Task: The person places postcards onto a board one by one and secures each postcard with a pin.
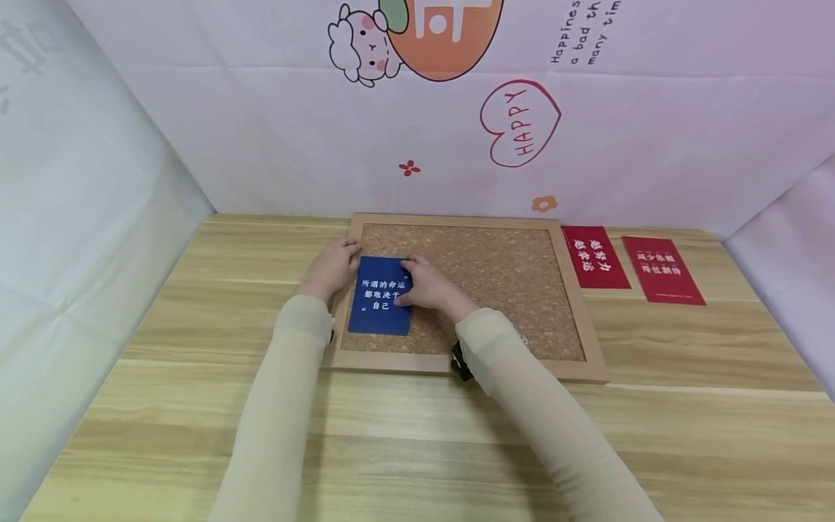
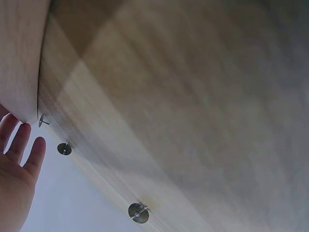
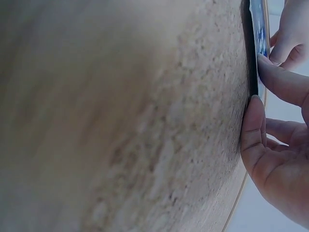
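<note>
A blue card point(image 1: 380, 319) with white characters lies on the left part of a wood-framed cork board point(image 1: 496, 290). My right hand point(image 1: 432, 284) holds the card by its right side, with the thumb on its face and a finger at the upper right corner. In the right wrist view, the right hand's thumb point(image 3: 282, 82) presses on the card and a fingertip sits at its edge. At the board's left frame bar rests my left hand point(image 1: 333, 268), beside the card. Its fingers point(image 2: 35, 159) look loosely extended in the left wrist view; their far tips are partly hidden.
Several metal thumbtacks, such as one tack point(image 2: 138, 212), lie on the wooden table point(image 2: 193, 121) left of the board. To the board's right lie a red card point(image 1: 595, 257) and another red card point(image 1: 664, 270). A white printed cloth point(image 1: 293, 145) hangs behind the table.
</note>
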Tool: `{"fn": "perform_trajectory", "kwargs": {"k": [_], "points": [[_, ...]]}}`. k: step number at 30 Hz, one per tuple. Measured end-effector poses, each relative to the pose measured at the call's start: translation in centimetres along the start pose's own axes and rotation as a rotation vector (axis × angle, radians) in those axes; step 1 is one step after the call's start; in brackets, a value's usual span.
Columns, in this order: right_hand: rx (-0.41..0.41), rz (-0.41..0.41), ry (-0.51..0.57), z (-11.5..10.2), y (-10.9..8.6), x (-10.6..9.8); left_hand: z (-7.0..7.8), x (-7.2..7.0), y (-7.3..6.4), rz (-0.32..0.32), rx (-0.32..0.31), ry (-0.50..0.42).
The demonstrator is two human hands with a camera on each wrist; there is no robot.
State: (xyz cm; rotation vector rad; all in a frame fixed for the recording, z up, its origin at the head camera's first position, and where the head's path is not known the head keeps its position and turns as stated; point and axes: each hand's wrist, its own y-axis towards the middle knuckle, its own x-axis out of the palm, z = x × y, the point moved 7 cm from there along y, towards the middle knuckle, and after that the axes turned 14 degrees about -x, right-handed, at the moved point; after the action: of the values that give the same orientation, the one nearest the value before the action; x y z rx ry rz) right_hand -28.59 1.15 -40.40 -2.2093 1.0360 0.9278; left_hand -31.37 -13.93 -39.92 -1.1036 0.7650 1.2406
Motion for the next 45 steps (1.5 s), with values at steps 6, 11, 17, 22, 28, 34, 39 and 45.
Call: {"fn": "perform_trajectory", "kwargs": {"k": [6, 11, 17, 22, 28, 34, 39, 45], "points": [[0.01, -0.014, -0.001, 0.05, 0.07, 0.13, -0.15, 0.04, 0.0, 0.001, 0.0, -0.01], [0.023, -0.016, 0.008, -0.01, 0.05, 0.17, -0.18, 0.1, 0.07, -0.002, -0.003, -0.012], [0.024, -0.025, -0.009, -0.23, 0.1, 0.33, -0.14, 0.12, 0.24, -0.001, -0.004, -0.015], [0.033, -0.025, -0.014, -0.27, 0.02, 0.38, -0.12, 0.18, 0.31, -0.005, -0.005, -0.011], [0.039, -0.009, -0.026, -0.47, -0.03, 0.31, -0.2, 0.24, 0.42, -0.009, -0.008, -0.014], [0.044, -0.014, -0.083, -0.68, 0.05, 0.36, -0.21, 0.2, 0.46, -0.011, -0.006, -0.011], [0.063, -0.019, -0.177, -0.57, -0.04, 0.06, -0.19, 0.17, 0.41, -0.012, -0.008, -0.015], [0.047, -0.032, -0.197, -0.51, -0.03, -0.03, -0.11, 0.03, 0.23, -0.004, -0.005, -0.009]]}}
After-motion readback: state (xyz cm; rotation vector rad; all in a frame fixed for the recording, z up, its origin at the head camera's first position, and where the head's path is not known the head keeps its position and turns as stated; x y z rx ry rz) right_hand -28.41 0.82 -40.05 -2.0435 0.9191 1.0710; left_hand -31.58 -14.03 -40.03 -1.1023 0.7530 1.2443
